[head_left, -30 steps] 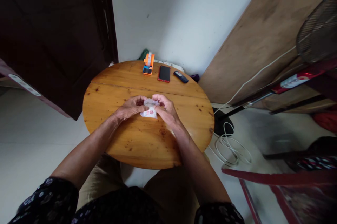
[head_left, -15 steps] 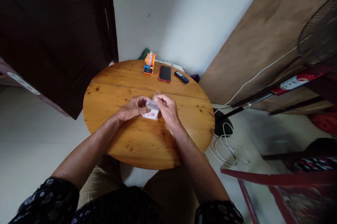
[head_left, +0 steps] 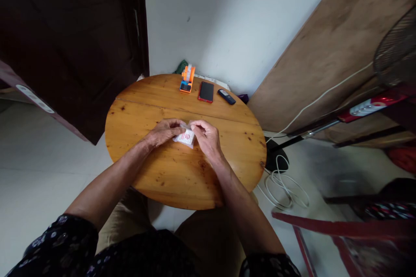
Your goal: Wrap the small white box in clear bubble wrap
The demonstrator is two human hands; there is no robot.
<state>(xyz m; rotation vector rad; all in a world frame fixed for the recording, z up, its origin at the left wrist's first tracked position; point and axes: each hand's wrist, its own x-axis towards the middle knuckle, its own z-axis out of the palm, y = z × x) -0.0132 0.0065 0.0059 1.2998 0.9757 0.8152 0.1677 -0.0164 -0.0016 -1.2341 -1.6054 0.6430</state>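
Note:
Between my hands, over the middle of the wooden table, is a small white packet [head_left: 186,137] with red print, in clear plastic wrapping. My left hand [head_left: 167,131] grips its left side, the thumb lying across the upper edge. My right hand [head_left: 206,136] pinches the clear plastic at the packet's upper right corner between thumb and fingertips. The fingertips of both hands partly cover the top of the wrapping. What is inside the packet I cannot make out.
On the round wooden table [head_left: 136,114], toward the wall, stand an orange tape dispenser [head_left: 187,79], a dark phone with a red edge [head_left: 206,92] and a dark remote-like device [head_left: 226,96]. A standing fan [head_left: 398,51] and coiled white cable [head_left: 281,186] are at right, near a red chair [head_left: 325,225].
The clear flap that stuck up above the packet is now folded down, and more of the white printed face shows. Both hands keep hold. The whole view has shifted slightly.

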